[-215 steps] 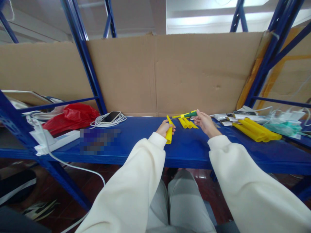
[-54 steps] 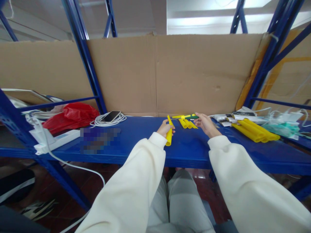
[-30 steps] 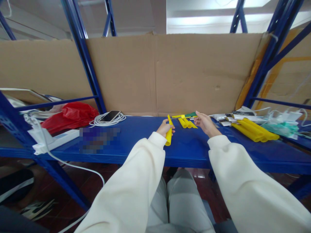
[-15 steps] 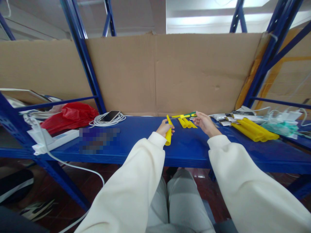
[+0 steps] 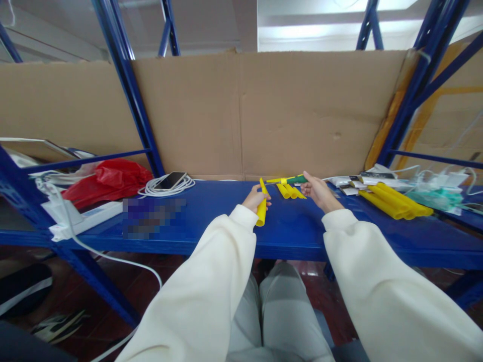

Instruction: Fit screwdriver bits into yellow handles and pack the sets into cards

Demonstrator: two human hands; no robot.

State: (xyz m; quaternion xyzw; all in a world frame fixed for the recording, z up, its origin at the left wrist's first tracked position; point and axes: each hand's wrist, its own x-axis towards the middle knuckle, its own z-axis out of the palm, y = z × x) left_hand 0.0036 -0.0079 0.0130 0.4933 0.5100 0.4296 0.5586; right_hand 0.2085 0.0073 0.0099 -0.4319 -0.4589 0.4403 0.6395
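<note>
My left hand is closed around a yellow tube, which stands tilted above the blue shelf top. My right hand grips the end of a screwdriver with a green and yellow handle. Its shaft points left, and the tip meets the upper part of the tube; whether it sits in a screw there is too small to see. Just behind and between my hands lie several short yellow tubes side by side.
More yellow tubes are stacked at the right beside white packets and clear plastic bags. On the left are a phone on a coiled white cable, a red bag and a power strip. Cardboard stands behind.
The screwdriver has turned about its length: its handle now shows mostly green where yellow showed before. My right fingers have shifted slightly on it. My left hand and the tube look still.
</note>
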